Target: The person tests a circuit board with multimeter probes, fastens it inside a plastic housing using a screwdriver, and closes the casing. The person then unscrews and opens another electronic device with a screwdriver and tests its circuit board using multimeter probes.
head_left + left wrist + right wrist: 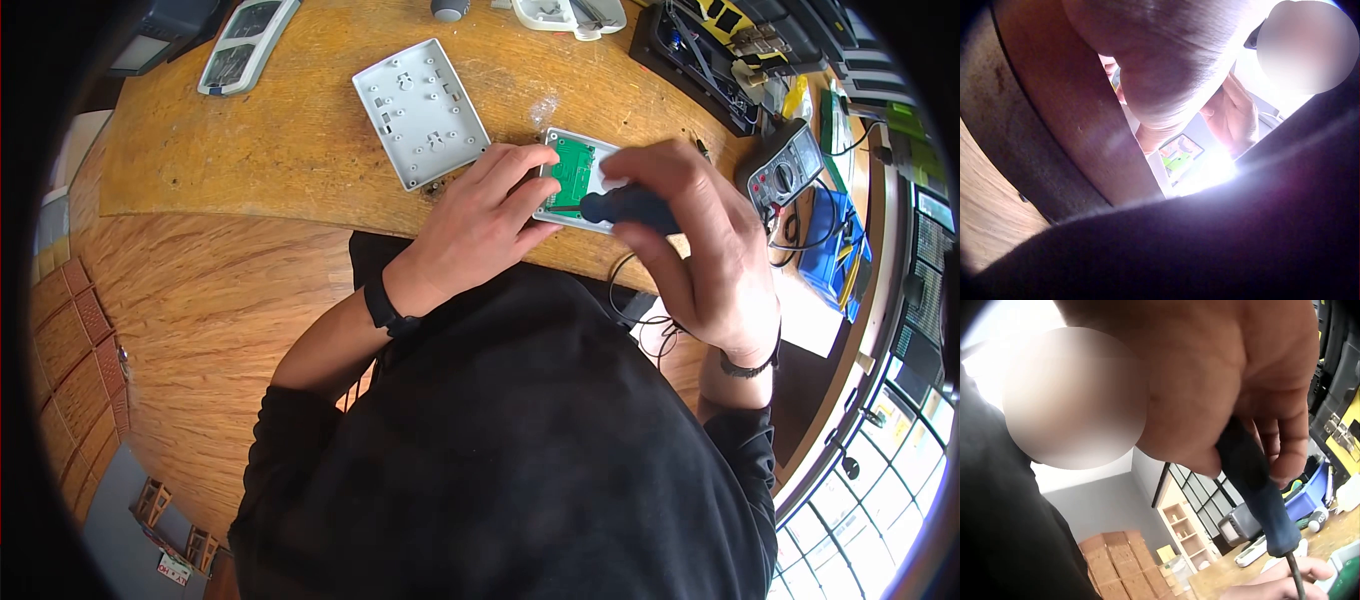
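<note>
A green circuit board (572,168) lies inside a light grey plastic case half (601,176) near the front edge of the wooden bench. My left hand (475,222) holds this case half at its left side, fingertips over the rim and board, thumb at the near edge. In my right hand (715,240) is a screwdriver with a dark blue handle (1266,500), gripped by fingers and thumb. Its shaft (1295,575) points down toward the board's near left part, and the tip is hard to make out. The other case half (425,115), with several posts inside, lies left of the board.
A multimeter (785,175) and a blue bin (822,238) stand at the right. An open black toolbox (690,75) is at the back right. A white tray (575,18) and a clear-lidded organizer (245,50) sit farther back. Black cable (655,320) hangs by the front edge.
</note>
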The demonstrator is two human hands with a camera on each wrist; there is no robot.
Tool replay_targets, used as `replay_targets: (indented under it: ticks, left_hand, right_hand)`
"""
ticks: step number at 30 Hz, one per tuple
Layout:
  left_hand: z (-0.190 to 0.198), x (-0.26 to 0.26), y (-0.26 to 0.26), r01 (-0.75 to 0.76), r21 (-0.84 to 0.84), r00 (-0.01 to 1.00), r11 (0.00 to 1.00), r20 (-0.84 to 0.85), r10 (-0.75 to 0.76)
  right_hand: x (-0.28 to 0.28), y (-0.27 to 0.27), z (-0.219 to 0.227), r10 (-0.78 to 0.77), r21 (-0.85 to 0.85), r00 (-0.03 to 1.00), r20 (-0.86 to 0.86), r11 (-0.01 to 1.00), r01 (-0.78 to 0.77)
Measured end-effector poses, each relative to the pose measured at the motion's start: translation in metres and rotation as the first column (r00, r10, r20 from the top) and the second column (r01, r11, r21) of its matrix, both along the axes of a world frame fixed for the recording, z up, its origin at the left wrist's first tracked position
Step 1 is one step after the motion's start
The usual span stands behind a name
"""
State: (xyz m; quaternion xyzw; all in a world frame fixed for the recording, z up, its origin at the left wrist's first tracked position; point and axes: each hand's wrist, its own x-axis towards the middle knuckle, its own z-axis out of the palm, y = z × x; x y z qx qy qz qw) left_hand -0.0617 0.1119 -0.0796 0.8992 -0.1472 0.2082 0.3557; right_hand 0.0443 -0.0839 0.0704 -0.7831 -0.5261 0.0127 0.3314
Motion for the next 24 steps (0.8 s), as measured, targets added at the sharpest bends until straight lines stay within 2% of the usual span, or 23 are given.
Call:
replay_targets:
  ticks: [1,2,5,6,7,9,11,13,14,15,17,18,19,21,23,24]
  left_hand:
    - [-0.001,0.001,0.0,0.0,0.001,1.0,1.0,0.0,0.0]
    - [-0.003,0.001,0.0,0.005,0.001,1.0,1.0,0.0,-0.005]
    - [-0.002,0.001,0.0,0.016,-0.004,1.0,1.0,-0.005,-0.016]
    - [-0.001,0.001,0.0,0.02,-0.01,1.0,1.0,-0.009,-0.02]
    - [-0.001,0.0,0.0,0.019,-0.01,1.0,1.0,-0.01,-0.019]
    - [-0.001,0.0,0.0,0.02,-0.018,0.999,1.0,-0.027,-0.021]
    - [-0.002,0.0,0.0,0.02,-0.019,1.0,1.0,-0.022,-0.02]
    - [-0.003,0.0,0.0,0.023,-0.019,1.0,1.0,-0.016,-0.023]
    - [-0.003,0.001,0.0,0.024,-0.015,1.0,1.0,-0.016,-0.025]
    - [-0.002,0.001,0.001,0.024,-0.009,1.0,1.0,-0.016,-0.025]
    - [-0.002,0.001,0.001,0.023,-0.007,1.0,1.0,-0.018,-0.023]
    - [-0.001,0.001,0.0,0.024,-0.006,1.0,1.0,-0.019,-0.024]
    - [-0.002,0.001,0.001,0.023,-0.006,1.0,1.0,-0.018,-0.024]
    - [-0.004,0.001,0.0,0.02,-0.004,1.0,1.0,-0.018,-0.02]
    - [-0.003,0.002,0.001,0.019,0.004,1.0,1.0,-0.016,-0.019]
    - [-0.002,0.001,0.001,0.02,0.011,1.0,1.0,-0.015,-0.02]
  right_hand:
    - [-0.002,-0.003,0.004,0.049,-0.12,0.998,0.025,0.992,-0.045]
    - [-0.006,-0.005,0.008,-0.009,-0.197,0.998,0.059,0.98,0.02]
    - [0.002,-0.003,0.007,-0.048,-0.193,0.996,0.071,0.979,0.061]
    - [0.0,0.003,0.009,-0.075,-0.114,0.997,0.009,0.991,0.076]
    - [0.0,0.004,0.009,-0.075,-0.113,0.997,0.009,0.991,0.076]
    - [0.002,0.003,0.006,-0.008,-0.046,0.996,-0.083,0.999,0.004]
    - [0.006,-0.008,0.005,0.033,-0.09,0.995,-0.097,0.995,-0.041]
    - [0.007,-0.017,0.01,-0.004,-0.354,1.0,0.026,0.935,0.013]
    - [0.004,-0.015,0.009,-0.104,-0.394,0.995,0.014,0.913,0.101]
    - [0.004,-0.01,0.01,-0.104,-0.394,0.994,0.015,0.913,0.102]
    - [0.003,0.001,0.009,-0.103,-0.069,0.995,0.018,0.992,0.104]
    - [0.002,0.002,0.007,-0.102,-0.024,0.995,-0.004,0.994,0.102]
    - [0.003,0.001,0.007,-0.102,-0.024,0.995,-0.003,0.994,0.102]
    - [0.003,-0.004,0.008,0.035,-0.101,0.999,-0.02,0.994,-0.037]
    - [-0.001,-0.008,0.012,0.009,-0.151,1.0,-0.004,0.988,-0.01]
    - [-0.001,-0.012,0.014,-0.014,-0.259,0.997,0.072,0.965,0.032]
